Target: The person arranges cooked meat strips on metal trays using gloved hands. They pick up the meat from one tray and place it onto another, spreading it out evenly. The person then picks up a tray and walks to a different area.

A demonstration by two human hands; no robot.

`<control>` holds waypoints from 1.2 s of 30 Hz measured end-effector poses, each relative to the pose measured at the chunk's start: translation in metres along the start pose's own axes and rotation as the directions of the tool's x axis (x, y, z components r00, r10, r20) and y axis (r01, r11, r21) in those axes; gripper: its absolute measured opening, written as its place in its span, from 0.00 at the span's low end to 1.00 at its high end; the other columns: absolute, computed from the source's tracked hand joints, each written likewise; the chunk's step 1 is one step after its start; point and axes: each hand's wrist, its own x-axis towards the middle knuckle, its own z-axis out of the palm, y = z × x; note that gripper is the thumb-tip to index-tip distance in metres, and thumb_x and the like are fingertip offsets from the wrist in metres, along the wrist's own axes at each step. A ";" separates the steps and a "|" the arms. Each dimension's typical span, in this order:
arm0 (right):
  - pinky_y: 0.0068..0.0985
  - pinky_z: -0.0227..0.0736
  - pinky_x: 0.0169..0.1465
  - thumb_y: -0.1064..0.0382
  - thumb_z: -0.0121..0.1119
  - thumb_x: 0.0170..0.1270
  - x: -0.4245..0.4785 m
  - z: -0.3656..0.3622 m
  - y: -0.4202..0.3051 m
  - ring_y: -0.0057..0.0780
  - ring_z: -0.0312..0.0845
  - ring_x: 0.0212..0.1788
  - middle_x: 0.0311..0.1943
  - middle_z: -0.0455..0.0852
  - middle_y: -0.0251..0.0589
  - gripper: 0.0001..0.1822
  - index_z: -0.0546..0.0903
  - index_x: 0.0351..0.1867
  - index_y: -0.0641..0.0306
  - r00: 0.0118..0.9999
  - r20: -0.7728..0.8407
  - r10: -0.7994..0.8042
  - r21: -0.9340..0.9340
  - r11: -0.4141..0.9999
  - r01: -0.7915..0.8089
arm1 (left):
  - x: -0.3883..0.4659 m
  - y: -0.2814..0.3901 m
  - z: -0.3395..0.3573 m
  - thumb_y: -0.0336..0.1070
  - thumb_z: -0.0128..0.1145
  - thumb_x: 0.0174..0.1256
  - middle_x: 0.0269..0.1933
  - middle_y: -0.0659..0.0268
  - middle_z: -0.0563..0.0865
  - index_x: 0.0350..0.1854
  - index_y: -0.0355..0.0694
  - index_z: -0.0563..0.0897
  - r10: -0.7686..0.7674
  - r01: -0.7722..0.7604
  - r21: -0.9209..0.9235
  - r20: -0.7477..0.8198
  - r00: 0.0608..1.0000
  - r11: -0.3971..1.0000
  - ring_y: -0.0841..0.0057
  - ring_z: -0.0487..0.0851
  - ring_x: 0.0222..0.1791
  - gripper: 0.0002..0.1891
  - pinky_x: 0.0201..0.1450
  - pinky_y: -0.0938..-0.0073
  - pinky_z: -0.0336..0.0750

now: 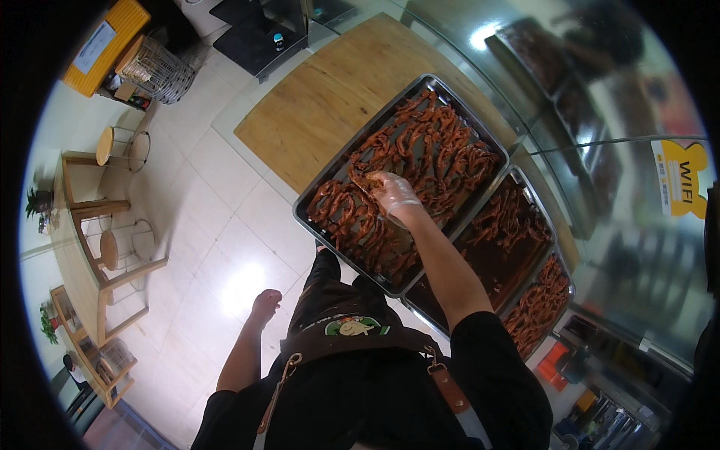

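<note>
Over a large metal tray (344,251) of reddish-brown sauced meat pieces (444,135), my right hand (394,194), in a clear plastic glove, pinches one piece (363,183) at its fingertips. The pieces lie in rough rows; they look like poultry necks or feet, I cannot tell which. Bare and away from the trays, my left hand (266,306) hangs at my side above the floor, its fingers loosely curled around nothing visible. To the right, partly behind my right forearm, a second tray (478,264) holds dark sauce with some pieces at its far end.
A third tray (540,304) of smaller-looking pieces adjoins the second. The trays rest on a wooden board (315,107) beside a glass panel (619,185) bearing a yellow sign (682,179). Stools (109,251) and a wooden table (79,259) stand at the left.
</note>
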 end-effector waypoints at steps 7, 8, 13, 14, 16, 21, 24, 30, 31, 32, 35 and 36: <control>0.30 0.79 0.47 0.67 0.58 0.66 -0.019 -0.012 0.069 0.28 0.80 0.43 0.57 0.78 0.43 0.25 0.71 0.65 0.54 0.941 -0.329 0.076 0.170 0.985 -0.020 | 0.004 -0.010 -0.002 0.40 0.55 0.61 0.34 0.67 0.84 0.42 0.39 0.82 -0.046 0.046 0.030 0.001 0.999 0.999 0.78 0.81 0.33 0.12 0.31 0.76 0.73; 0.28 0.78 0.48 0.67 0.59 0.63 -0.032 -0.016 0.064 0.27 0.79 0.41 0.55 0.78 0.43 0.26 0.72 0.64 0.55 0.933 -0.234 0.275 0.297 0.934 -0.201 | 0.003 -0.015 0.000 0.40 0.55 0.61 0.34 0.67 0.84 0.42 0.39 0.82 -0.055 0.055 0.024 0.003 0.999 0.998 0.78 0.81 0.32 0.12 0.30 0.76 0.73; 0.32 0.78 0.50 0.62 0.58 0.65 -0.038 0.011 0.101 0.34 0.79 0.50 0.62 0.75 0.46 0.24 0.73 0.63 0.56 0.975 -0.218 0.037 0.414 0.908 0.058 | 0.002 -0.003 0.005 0.40 0.57 0.61 0.34 0.67 0.84 0.42 0.39 0.82 -0.063 0.060 0.074 0.035 0.997 0.995 0.78 0.81 0.31 0.12 0.30 0.77 0.73; 0.32 0.78 0.51 0.61 0.57 0.66 -0.031 0.015 0.099 0.36 0.79 0.52 0.63 0.74 0.45 0.24 0.72 0.64 0.56 0.975 -0.219 -0.037 0.147 0.987 0.070 | 0.004 -0.002 0.006 0.40 0.57 0.61 0.34 0.67 0.84 0.42 0.39 0.82 -0.061 0.059 0.076 0.032 0.998 0.995 0.78 0.81 0.31 0.12 0.30 0.77 0.73; 0.34 0.79 0.51 0.60 0.56 0.67 -0.028 0.026 0.074 0.39 0.79 0.53 0.61 0.76 0.45 0.24 0.71 0.65 0.57 0.959 -0.241 -0.149 -0.224 0.970 0.095 | 0.006 -0.001 0.006 0.41 0.57 0.61 0.35 0.68 0.83 0.44 0.41 0.82 -0.037 0.034 0.087 0.041 0.998 0.996 0.78 0.81 0.32 0.12 0.32 0.77 0.74; 0.36 0.83 0.43 0.57 0.62 0.63 -0.004 0.032 0.041 0.41 0.82 0.50 0.59 0.78 0.47 0.29 0.70 0.63 0.63 0.998 -0.060 0.011 -0.556 0.830 -0.042 | 0.000 0.028 0.017 0.43 0.56 0.63 0.40 0.69 0.84 0.48 0.43 0.80 0.021 -0.027 0.074 0.085 0.996 0.997 0.77 0.82 0.39 0.15 0.38 0.73 0.76; 0.34 0.83 0.40 0.59 0.65 0.61 -0.006 0.028 0.038 0.38 0.84 0.46 0.48 0.85 0.45 0.29 0.71 0.61 0.66 0.991 -0.112 0.076 -0.499 0.858 -0.122 | -0.005 0.031 0.019 0.41 0.56 0.63 0.37 0.69 0.84 0.46 0.41 0.82 0.048 -0.050 0.036 0.053 0.997 0.998 0.80 0.81 0.34 0.13 0.33 0.78 0.74; 0.34 0.82 0.33 0.61 0.60 0.63 -0.015 0.026 0.042 0.39 0.85 0.36 0.39 0.87 0.48 0.21 0.74 0.56 0.65 0.994 -0.016 0.105 -0.599 0.795 -0.094 | 0.004 -0.014 0.007 0.39 0.52 0.65 0.38 0.67 0.85 0.45 0.42 0.82 0.072 -0.082 0.118 0.087 0.994 0.990 0.78 0.83 0.32 0.11 0.30 0.76 0.74; 0.33 0.82 0.33 0.60 0.61 0.63 -0.015 0.025 0.041 0.39 0.85 0.36 0.40 0.87 0.48 0.21 0.75 0.55 0.66 0.993 0.000 0.118 -0.599 0.795 -0.094 | 0.004 -0.019 0.005 0.39 0.51 0.66 0.37 0.67 0.85 0.44 0.43 0.81 -0.047 0.041 0.111 0.056 0.997 0.993 0.78 0.83 0.31 0.10 0.28 0.76 0.73; 0.33 0.82 0.33 0.60 0.62 0.62 -0.013 0.027 0.042 0.39 0.85 0.36 0.40 0.87 0.48 0.20 0.76 0.53 0.66 0.999 -0.016 0.052 -0.639 0.768 -0.050 | 0.005 -0.024 0.004 0.39 0.51 0.67 0.37 0.68 0.85 0.44 0.43 0.81 -0.069 0.064 0.101 0.055 0.996 0.993 0.78 0.83 0.31 0.10 0.28 0.76 0.73; 0.32 0.83 0.34 0.60 0.63 0.61 -0.008 0.033 0.036 0.39 0.85 0.36 0.40 0.87 0.49 0.18 0.79 0.50 0.66 0.996 -0.062 -0.070 -0.692 0.722 0.007 | 0.008 -0.040 -0.009 0.38 0.51 0.67 0.35 0.70 0.84 0.43 0.46 0.81 -0.110 0.110 0.009 0.094 0.989 0.994 0.80 0.81 0.30 0.08 0.28 0.78 0.71; 0.32 0.83 0.34 0.60 0.63 0.61 -0.004 0.031 0.035 0.39 0.85 0.36 0.40 0.87 0.49 0.17 0.80 0.49 0.66 0.995 -0.087 -0.049 -0.674 0.739 -0.023 | 0.007 -0.033 -0.009 0.38 0.51 0.67 0.35 0.71 0.84 0.43 0.47 0.81 -0.109 0.107 0.027 0.078 0.991 0.994 0.80 0.81 0.30 0.08 0.28 0.78 0.70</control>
